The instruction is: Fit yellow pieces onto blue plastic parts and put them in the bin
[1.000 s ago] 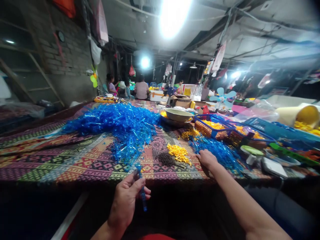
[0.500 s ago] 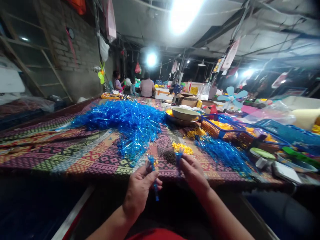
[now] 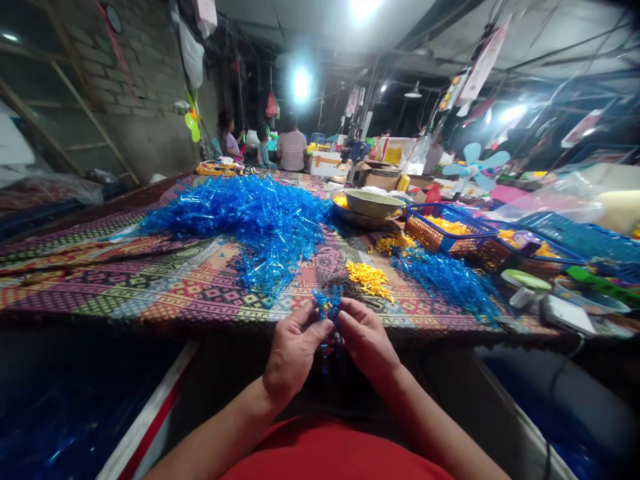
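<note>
Just past the table's near edge, my left hand (image 3: pixel 295 350) is closed around a slim, clear blue plastic piece (image 3: pixel 324 363) with a bit of yellow near its top. Close against it, my right hand (image 3: pixel 367 337) pinches another clear blue plastic piece (image 3: pixel 337 293). The two pieces are side by side; fingers partly hide both, so I cannot tell whether they are joined. Beyond my hands lie small yellow plastic parts (image 3: pixel 371 279) and a little heap of dark bits (image 3: pixel 349 287). A big pile of clear blue plastic pieces (image 3: pixel 250 217) spreads over the patterned cloth (image 3: pixel 190 287).
On the right lie a smaller blue pile (image 3: pixel 445 280), stacked metal bowls (image 3: pixel 373 205), a blue basket (image 3: pixel 450 237) of yellow parts, a green-lidded container (image 3: pixel 526 281) and a white box-like device (image 3: pixel 567 315). A light-blue fan (image 3: pixel 477 167) stands behind. People (image 3: pixel 293 150) sit at the far end.
My right hand has moved left, bringing its blue piece from apart to beside the one in my left hand. The camera view has tilted down slightly.
</note>
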Available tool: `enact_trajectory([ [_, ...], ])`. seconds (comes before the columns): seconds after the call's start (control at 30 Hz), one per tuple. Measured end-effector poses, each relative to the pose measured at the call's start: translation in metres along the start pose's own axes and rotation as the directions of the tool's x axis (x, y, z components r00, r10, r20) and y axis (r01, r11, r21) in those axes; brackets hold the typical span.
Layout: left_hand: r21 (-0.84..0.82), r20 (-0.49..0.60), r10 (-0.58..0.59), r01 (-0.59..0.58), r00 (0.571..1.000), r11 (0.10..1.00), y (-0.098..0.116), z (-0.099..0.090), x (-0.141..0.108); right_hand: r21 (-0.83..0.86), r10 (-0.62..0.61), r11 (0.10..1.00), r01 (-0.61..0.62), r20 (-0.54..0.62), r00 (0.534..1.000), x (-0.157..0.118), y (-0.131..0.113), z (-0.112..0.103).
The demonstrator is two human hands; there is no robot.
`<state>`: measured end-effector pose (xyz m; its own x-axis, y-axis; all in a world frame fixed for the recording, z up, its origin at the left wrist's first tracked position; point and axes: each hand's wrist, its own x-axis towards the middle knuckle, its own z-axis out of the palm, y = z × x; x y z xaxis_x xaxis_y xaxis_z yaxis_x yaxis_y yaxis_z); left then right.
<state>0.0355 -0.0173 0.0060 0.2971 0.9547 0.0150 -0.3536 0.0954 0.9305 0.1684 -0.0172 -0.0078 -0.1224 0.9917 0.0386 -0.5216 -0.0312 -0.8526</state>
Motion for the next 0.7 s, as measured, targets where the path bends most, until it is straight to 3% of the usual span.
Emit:
enact_trajectory([
  [0.23, 0.022, -0.027, -0.005, 0.005, 1.0, 1.0, -0.0035, -0.0001, -0.0005, 0.016, -0.045, 0.999, 0.046, -0.01, 0.999, 0.0001, 0.0007, 0.0],
  [0.5, 0.06, -0.001, -0.032, 0.032, 0.999, 0.998, -0.0048, -0.0001, -0.0014, -0.149, -0.082, 0.986, 0.074, -0.046, 0.996, 0.0007, 0.0034, -0.0048],
  [0.7, 0.152, -0.001, 0.122, -0.12, 0.993, 0.981, -0.0025, 0.0024, -0.0008, -0.289, -0.152, 0.95, 0.122, -0.085, 0.985, 0.0011, 0.0028, -0.0049],
])
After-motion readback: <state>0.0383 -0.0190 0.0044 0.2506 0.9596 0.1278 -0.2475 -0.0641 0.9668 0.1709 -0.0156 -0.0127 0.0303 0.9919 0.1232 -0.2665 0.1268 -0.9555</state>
